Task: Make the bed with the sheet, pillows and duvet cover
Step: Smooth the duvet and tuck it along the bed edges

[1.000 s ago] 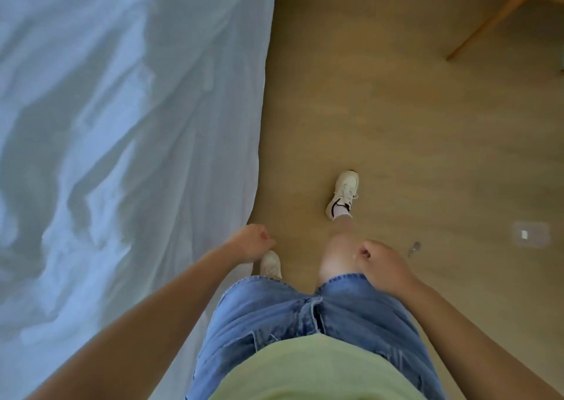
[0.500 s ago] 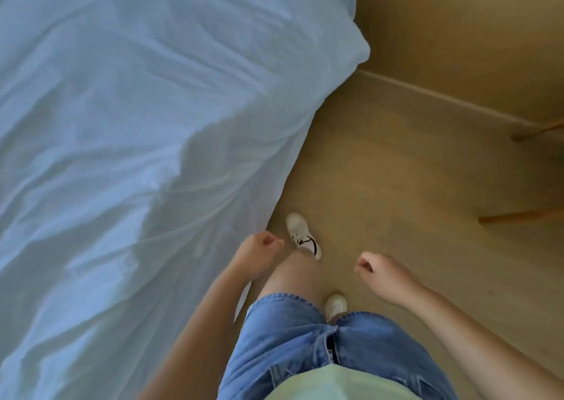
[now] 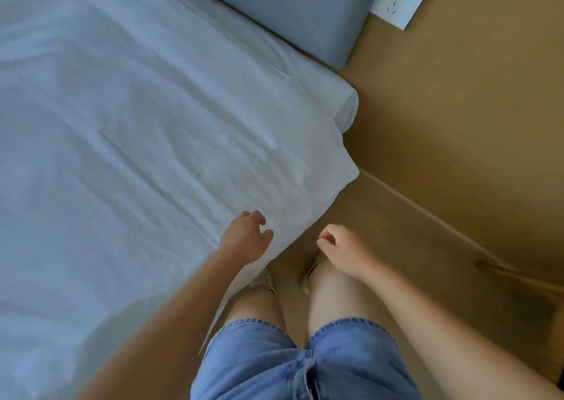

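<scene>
Here the sheet (image 3: pixel 137 155) lies spread across the bed, filling the left and centre of the view. Its side edge hangs over the mattress beside the person's legs, and its loose corner (image 3: pixel 343 167) juts out over the floor (image 3: pixel 457 124) just short of the grey headboard (image 3: pixel 290 11).

The left hand (image 3: pixel 245 237) hovers over the sheet's side edge, fingers parted and loosely bent, gripping nothing. Whether the fingertips touch the cloth cannot be told. The right hand (image 3: pixel 341 250) hangs above the right knee, off the bed, fingers loosely curled and empty.

The step in hand appears to be squaring and tucking the sheet at the head-end corner:
- Both hands should probably take the hanging edge close to the corner.
- The cloth is drawn taut along the side before anything is folded under, so the shallow creases are pulled flat rather than trapped.
- The overhang should be evened first, since the corner flares outward and sits lower than the mattress corner (image 3: pixel 348 106) behind it.

Orientation: the visible side edge runs diagonally from lower centre up and to the right, toward the headboard. The sheet's long axis is judged to follow that line. The free corner points right, toward the wall bearing the socket (image 3: pixel 399 1).
</scene>
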`<state>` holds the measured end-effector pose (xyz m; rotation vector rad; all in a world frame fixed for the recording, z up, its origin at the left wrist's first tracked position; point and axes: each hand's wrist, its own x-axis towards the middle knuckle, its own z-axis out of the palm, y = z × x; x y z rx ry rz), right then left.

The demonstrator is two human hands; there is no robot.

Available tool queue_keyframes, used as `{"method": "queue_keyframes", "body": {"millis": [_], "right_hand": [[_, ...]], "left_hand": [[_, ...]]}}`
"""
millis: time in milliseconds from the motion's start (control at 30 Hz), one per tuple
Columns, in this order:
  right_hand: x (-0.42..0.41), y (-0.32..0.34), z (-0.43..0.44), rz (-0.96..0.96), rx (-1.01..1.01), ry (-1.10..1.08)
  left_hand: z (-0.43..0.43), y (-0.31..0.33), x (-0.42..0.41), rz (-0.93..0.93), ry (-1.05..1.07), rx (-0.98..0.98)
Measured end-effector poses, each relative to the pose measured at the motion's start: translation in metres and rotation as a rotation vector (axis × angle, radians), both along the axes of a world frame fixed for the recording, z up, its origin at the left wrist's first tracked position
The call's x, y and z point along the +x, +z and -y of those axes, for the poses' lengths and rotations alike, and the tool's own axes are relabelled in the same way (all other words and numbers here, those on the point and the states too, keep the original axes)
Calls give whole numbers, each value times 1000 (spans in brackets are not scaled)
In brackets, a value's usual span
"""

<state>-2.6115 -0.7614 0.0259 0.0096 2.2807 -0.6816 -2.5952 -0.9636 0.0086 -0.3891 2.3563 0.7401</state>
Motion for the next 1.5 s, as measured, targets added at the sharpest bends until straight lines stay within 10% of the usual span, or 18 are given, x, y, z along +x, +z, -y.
{"method": "queue_keyframes", "body": {"millis": [367,667,767,1100,1300,1500], "right_hand": [[-291,-118,-35,-84,-21,-91],[-337,-162,8,280,-243,209],[-328,-161,14,313,-162,408],[-422,-30,-41,-277,-428,25],[-424,-142,-53,-205,94,-93],[-393,-193,-61,-267,43,-397]], "left_hand": [[-104,-74,-224,138,548,104],[-110,-119,-340,247,1249,73],[-100,-126,-336,191,1126,5],[-125,-23,-409,-514,1186,533],[-137,-123,-435,-179,1014,484],[-151,-133,-367,-145,1013,690]]}}
